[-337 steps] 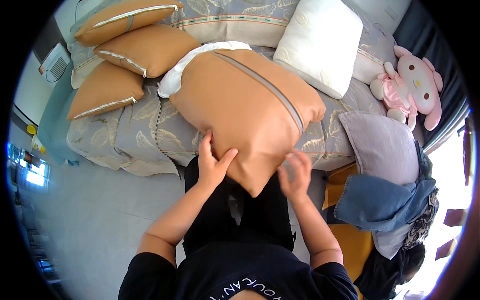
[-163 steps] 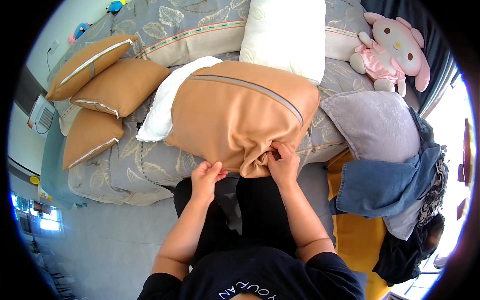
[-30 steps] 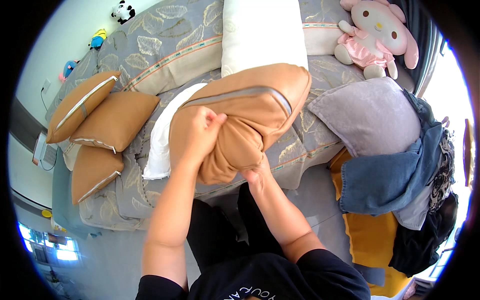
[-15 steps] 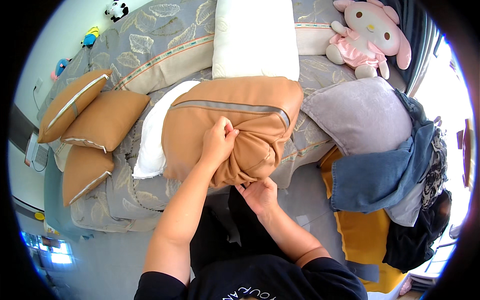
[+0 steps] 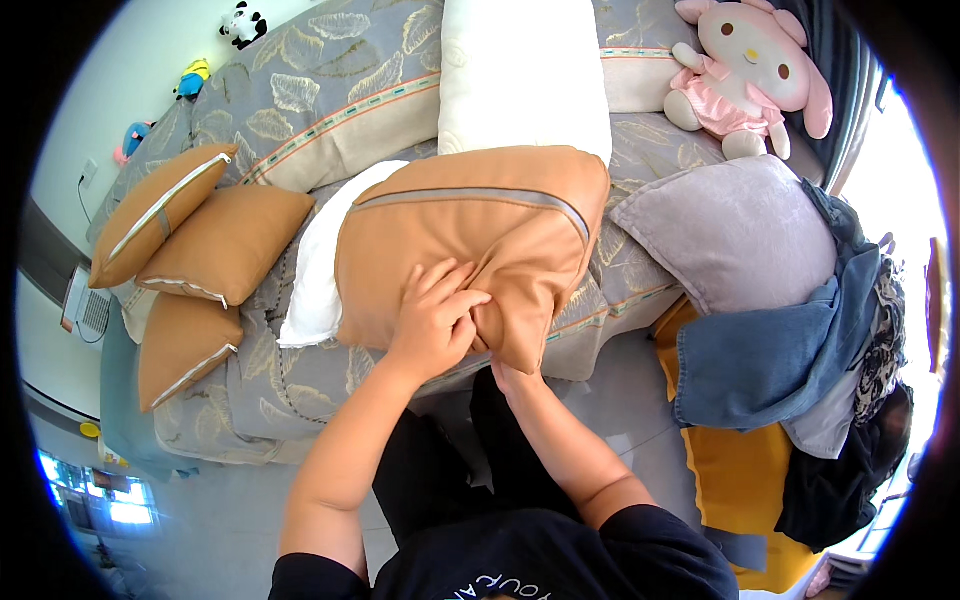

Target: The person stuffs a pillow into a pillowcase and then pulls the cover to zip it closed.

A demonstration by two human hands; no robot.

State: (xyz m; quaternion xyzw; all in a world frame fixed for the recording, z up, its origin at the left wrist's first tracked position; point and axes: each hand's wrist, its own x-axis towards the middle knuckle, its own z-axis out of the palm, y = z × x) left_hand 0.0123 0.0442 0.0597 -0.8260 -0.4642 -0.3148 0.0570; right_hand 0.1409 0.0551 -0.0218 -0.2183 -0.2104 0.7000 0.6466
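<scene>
A brown leather-like cushion cover (image 5: pixel 440 230) with a grey stripe lies in front of me at the sofa's front edge, its near right part creased and bunched. My left hand (image 5: pixel 432 318) rests on its near side with fingers spread over the surface. The thumb and index finger sit beside a fold. My right hand (image 5: pixel 512 378) reaches up under the hanging near corner. Its fingers are hidden by the cover. A white cushion or cloth (image 5: pixel 312 270) shows from beneath the cover's left side.
Several brown cushions (image 5: pixel 228 235) with white zips lie at the left of the patterned sofa (image 5: pixel 330 95). A white cushion (image 5: pixel 525 80) stands behind. To the right are a grey cushion (image 5: pixel 735 225), blue jeans (image 5: pixel 750 350) and a pink plush toy (image 5: pixel 745 70).
My left hand has gone from a pinch on the cover to spread fingers, slightly lower. My right hand has moved up under the cover, whose bunched corner now hangs smoother.
</scene>
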